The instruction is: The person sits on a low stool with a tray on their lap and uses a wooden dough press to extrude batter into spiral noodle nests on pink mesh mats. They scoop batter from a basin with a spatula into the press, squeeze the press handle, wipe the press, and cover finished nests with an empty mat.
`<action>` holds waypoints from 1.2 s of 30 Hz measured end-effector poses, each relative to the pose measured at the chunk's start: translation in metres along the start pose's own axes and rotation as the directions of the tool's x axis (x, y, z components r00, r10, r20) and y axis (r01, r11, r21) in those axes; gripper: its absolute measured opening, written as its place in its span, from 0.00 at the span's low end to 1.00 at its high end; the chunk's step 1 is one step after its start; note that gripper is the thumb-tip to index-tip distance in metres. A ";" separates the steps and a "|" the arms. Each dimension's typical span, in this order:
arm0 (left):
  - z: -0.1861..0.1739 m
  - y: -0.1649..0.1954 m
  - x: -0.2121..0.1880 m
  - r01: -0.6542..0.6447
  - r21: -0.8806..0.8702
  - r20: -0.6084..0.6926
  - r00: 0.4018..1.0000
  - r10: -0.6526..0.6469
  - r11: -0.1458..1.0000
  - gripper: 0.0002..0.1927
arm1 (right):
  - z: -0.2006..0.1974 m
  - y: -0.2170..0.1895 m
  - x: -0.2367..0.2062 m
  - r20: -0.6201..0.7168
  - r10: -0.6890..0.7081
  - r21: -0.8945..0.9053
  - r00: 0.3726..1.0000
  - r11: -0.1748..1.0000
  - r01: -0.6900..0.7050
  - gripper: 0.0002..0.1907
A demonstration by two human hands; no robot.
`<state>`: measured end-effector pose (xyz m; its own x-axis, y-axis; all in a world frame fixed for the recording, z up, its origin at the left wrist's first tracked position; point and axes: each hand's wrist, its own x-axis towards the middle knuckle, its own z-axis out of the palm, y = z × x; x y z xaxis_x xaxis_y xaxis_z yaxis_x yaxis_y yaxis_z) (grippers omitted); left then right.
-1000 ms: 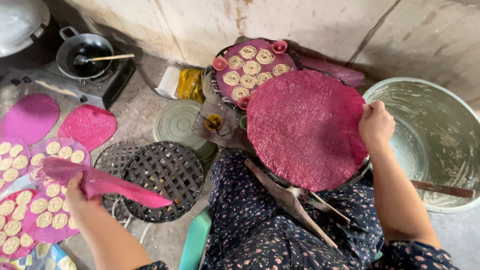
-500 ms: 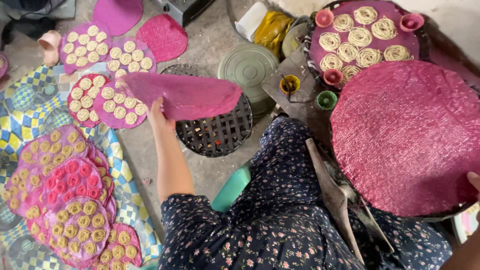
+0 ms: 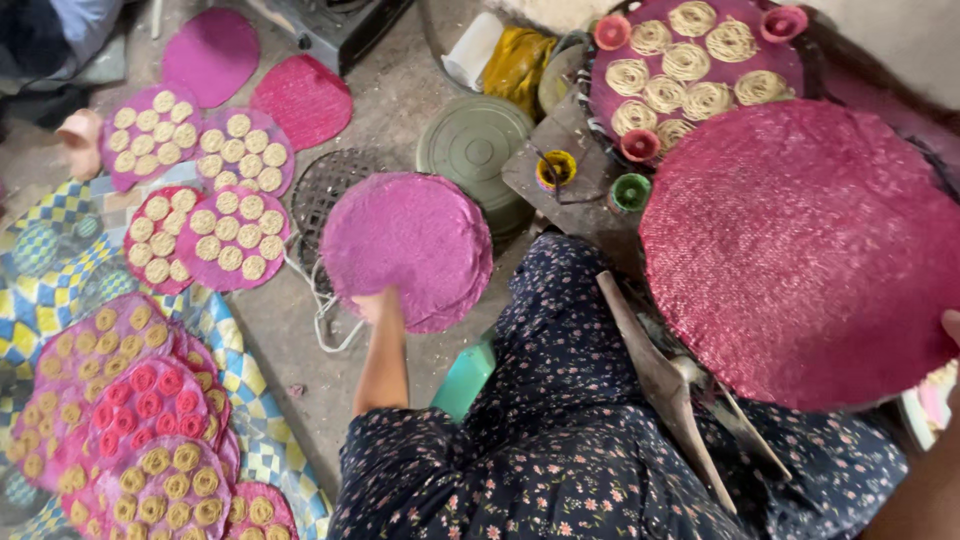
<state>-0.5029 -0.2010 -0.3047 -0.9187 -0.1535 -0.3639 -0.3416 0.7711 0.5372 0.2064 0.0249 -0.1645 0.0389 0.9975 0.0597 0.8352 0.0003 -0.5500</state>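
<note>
Down on my left side, my left hand (image 3: 372,305) pinches the near rim of a bare purple woven mat (image 3: 407,250), fingers closed on it, holding it flat above the black wire rack (image 3: 325,190). My right hand (image 3: 950,325) shows only at the frame's edge on the big pink mat (image 3: 805,250) (whether it grips I cannot tell). Progress, as I judge it: many mats (image 3: 205,235) on the floor already carry noodle coils; these two mats are unfilled.

Round mat (image 3: 408,245) over wire rack (image 3: 325,190), lidded pot (image 3: 475,150) behind, woven disc (image 3: 800,250) right.
</note>
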 end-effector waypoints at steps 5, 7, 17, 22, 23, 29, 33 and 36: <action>0.015 0.041 -0.030 -0.404 -0.391 0.177 0.849 0.498 0.827 0.49 | -0.016 -0.009 0.002 -0.158 0.111 0.315 0.981 0.947 -0.056 0.31; 0.021 0.055 -0.052 -0.512 -0.415 0.267 0.722 0.638 0.752 0.46 | -0.019 -0.012 0.002 -0.213 0.154 0.409 0.965 0.911 -0.055 0.32; 0.020 0.087 -0.206 -0.788 -0.612 0.581 -0.383 0.718 0.075 0.45 | -0.026 -0.069 -0.035 -0.509 -0.444 -0.341 0.737 0.891 0.301 0.25; 0.048 0.071 -0.251 -0.769 -0.546 0.672 -0.639 0.373 -0.334 0.54 | -0.006 -0.120 -0.145 0.104 -0.362 -0.257 0.927 0.890 0.376 0.21; 0.058 0.068 -0.255 -0.769 -0.539 0.701 -0.636 0.323 -0.344 0.53 | 0.006 -0.128 -0.169 0.265 -0.369 -0.302 0.891 0.846 0.440 0.29; 0.099 0.063 -0.264 -0.761 -0.476 0.721 -0.625 0.300 -0.441 0.43 | 0.050 -0.134 -0.206 0.517 -0.176 -0.428 0.837 0.794 0.432 0.62; 0.093 0.077 -0.268 -0.765 -0.487 0.746 -0.615 0.255 -0.421 0.44 | 0.048 -0.141 -0.201 0.577 -0.097 -0.452 0.811 0.789 0.417 0.65; 0.069 0.094 -0.275 -0.773 -0.564 0.724 -0.633 0.276 -0.291 0.42 | 0.037 -0.149 -0.195 0.600 -0.105 -0.375 0.793 0.839 0.395 0.63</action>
<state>-0.2688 -0.0434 -0.2069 0.6303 0.7570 -0.1723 0.6975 -0.4547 0.5539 0.0537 -0.1671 -0.1251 -0.3860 0.8336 -0.3951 0.9216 0.3671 -0.1258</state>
